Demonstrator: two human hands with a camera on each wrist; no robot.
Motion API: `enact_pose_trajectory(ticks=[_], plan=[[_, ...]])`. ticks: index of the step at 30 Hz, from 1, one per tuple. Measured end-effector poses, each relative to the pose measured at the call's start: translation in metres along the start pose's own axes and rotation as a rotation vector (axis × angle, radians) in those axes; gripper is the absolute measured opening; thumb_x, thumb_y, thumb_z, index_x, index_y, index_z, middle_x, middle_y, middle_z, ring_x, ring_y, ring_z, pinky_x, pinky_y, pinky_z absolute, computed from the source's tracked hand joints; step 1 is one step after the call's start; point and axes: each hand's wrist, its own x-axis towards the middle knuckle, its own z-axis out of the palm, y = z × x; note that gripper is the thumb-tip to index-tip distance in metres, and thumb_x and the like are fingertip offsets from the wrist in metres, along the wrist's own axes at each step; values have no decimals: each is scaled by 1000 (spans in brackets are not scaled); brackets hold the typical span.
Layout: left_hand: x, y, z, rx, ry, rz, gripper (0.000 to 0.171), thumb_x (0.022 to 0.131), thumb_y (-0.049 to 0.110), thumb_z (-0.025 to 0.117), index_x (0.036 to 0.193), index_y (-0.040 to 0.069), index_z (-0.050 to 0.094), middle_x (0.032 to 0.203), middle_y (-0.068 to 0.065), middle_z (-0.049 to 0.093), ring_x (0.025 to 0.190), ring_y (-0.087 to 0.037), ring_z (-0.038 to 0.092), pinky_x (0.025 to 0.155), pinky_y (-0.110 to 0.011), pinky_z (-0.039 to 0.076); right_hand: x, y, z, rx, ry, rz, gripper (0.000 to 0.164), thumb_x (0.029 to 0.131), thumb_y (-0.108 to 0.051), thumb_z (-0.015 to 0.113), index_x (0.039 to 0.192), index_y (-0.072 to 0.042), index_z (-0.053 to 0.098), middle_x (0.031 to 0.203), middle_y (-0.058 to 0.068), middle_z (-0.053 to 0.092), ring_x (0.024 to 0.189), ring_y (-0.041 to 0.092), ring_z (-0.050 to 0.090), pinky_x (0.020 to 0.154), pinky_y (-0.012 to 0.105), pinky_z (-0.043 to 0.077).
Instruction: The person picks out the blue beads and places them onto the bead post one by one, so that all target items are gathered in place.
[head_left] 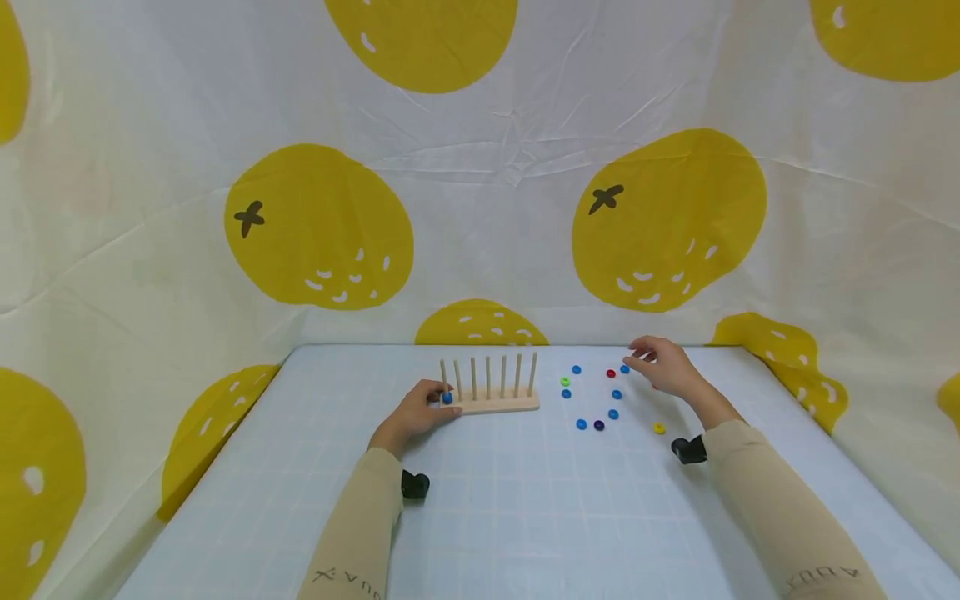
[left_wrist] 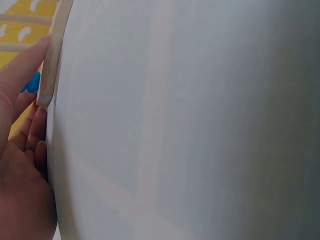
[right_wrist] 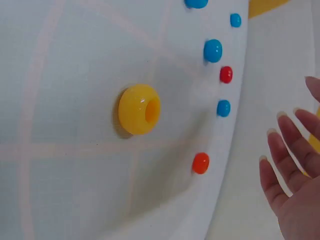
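A wooden peg stand (head_left: 498, 406) with a row of several upright pegs stands left of the beads. My left hand (head_left: 414, 411) grips the left end of its base, thumb at the front and fingers behind. Blue beads (head_left: 447, 398) sit low on the leftmost peg; the left wrist view shows a bit of blue (left_wrist: 33, 82) beside the fingers. Over the far right beads hovers my right hand (head_left: 664, 367), its fingers spread and nothing between them. Nearest it are a blue bead (head_left: 625, 369), a red bead (head_left: 611, 373) and an orange-red bead (right_wrist: 201, 163).
More loose beads lie right of the stand: several blue ones (head_left: 617, 394), a green one (head_left: 566, 382) and a dark purple one (head_left: 599, 425). A yellow bead (head_left: 659, 428) lies nearer the right sleeve. Behind the table (head_left: 517, 500) hangs a fruit-patterned cloth (head_left: 495, 208).
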Motion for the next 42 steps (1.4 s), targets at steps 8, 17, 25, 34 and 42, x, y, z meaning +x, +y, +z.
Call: enact_pose_trajectory(ticks=[8, 17, 25, 34, 42], plan=[[1, -1, 0, -15, 5, -11, 47, 87, 31, 84, 127, 12, 67, 130, -11, 57, 119, -31, 52, 106, -52, 42, 14, 18, 7, 30, -66, 112, 45, 102, -18, 63, 138, 7, 51, 125, 27, 57, 105, 37, 56, 85, 40, 58], [-2, 3, 1, -4, 11, -21, 46, 88, 30, 83, 127, 12, 67, 133, -10, 57, 121, -31, 52, 108, -53, 41, 27, 37, 18, 27, -84, 184, 41, 100, -16, 65, 132, 6, 53, 123, 27, 57, 108, 40, 53, 101, 56, 46], [-2, 4, 1, 5, 12, -24, 47, 88, 30, 83, 128, 11, 66, 133, -11, 56, 121, -32, 52, 107, -54, 41, 33, 42, 25, 22, -99, 213, 38, 98, -16, 67, 129, 3, 56, 123, 26, 56, 109, 40, 51, 103, 57, 44], [-2, 4, 0, 5, 11, -20, 47, 88, 29, 82, 129, 11, 66, 133, -11, 56, 121, -32, 52, 106, -53, 41, 36, 37, 27, -12, -125, 232, 33, 98, -18, 68, 123, 2, 62, 120, 25, 59, 107, 40, 52, 102, 58, 44], [-1, 2, 1, 2, 13, -25, 47, 88, 30, 83, 128, 12, 66, 130, -11, 57, 118, -31, 52, 105, -53, 42, 34, 34, 29, -1, -116, 276, 33, 100, -18, 67, 120, 6, 61, 115, 24, 61, 103, 38, 54, 99, 54, 47]])
